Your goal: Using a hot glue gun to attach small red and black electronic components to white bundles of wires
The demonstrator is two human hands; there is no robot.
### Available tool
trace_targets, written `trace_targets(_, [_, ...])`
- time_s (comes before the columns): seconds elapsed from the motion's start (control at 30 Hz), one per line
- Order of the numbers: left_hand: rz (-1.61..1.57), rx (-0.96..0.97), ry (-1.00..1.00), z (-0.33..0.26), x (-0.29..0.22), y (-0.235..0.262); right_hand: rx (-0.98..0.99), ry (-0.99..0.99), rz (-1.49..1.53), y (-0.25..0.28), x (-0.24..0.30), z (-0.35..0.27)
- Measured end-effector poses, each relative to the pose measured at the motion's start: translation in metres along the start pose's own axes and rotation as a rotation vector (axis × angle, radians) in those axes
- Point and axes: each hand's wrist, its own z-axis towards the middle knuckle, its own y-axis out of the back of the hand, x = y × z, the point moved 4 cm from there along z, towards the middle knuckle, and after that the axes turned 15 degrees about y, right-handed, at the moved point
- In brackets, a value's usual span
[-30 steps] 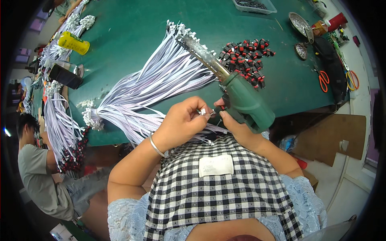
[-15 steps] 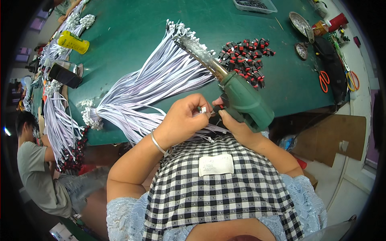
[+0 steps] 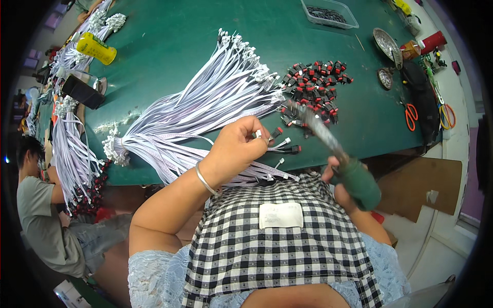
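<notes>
My left hand (image 3: pixel 239 146) is closed, pinching a white cable end (image 3: pixel 258 134) between thumb and fingers. A small black piece (image 3: pixel 277 133) sticks out just past the fingertips. My right hand (image 3: pixel 344 196) grips a green heat gun (image 3: pixel 360 185), blurred by motion, its metal nozzle (image 3: pixel 322 132) pointing up and left. Beyond my left hand a large fan of white ribbon cables (image 3: pixel 195 105) lies on the green table (image 3: pixel 164 46), gathered at a cluster of white connectors (image 3: pixel 117 147). Black-and-red small parts (image 3: pixel 316 84) are heaped to the right of its far ends.
A clear tub of dark parts (image 3: pixel 328 14) stands at the far right. Metal dishes (image 3: pixel 385 43), orange scissors (image 3: pixel 411 117) and a black pouch (image 3: pixel 421 100) lie along the right edge. At left are a yellow bottle (image 3: pixel 96 48), a phone (image 3: pixel 82 92) and a seated person (image 3: pixel 49 215).
My right hand has drawn the heat gun right and toward me, away from my left hand, and its nozzle no longer crosses the cables. My left hand keeps its pinch in nearly the same place.
</notes>
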Motion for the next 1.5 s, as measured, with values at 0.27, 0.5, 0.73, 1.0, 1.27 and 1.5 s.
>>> trace_targets(0.27, [0.000,-0.058,-0.014,0.004,0.003,-0.001,0.232,0.072,-0.211,0.014,-0.037,-0.039])
trace_targets(0.5, [0.059,-0.048,-0.008,0.002,0.002,0.000,0.233,0.068,-0.271,0.010,-0.041,-0.038])
trace_targets(0.73, [0.081,-0.051,-0.034,0.002,0.004,0.001,0.257,0.129,-0.351,0.008,-0.045,-0.040])
trace_targets(1.0, [0.087,-0.062,-0.008,0.003,0.009,0.003,0.235,0.100,-0.373,0.011,-0.056,-0.049])
trace_targets(1.27, [0.110,-0.036,-0.092,0.000,0.010,0.001,-0.126,0.013,0.518,-0.013,-0.033,-0.021])
trace_targets(1.5, [0.144,0.154,-0.008,-0.012,0.006,-0.005,-0.037,-0.088,0.288,-0.071,-0.004,0.046])
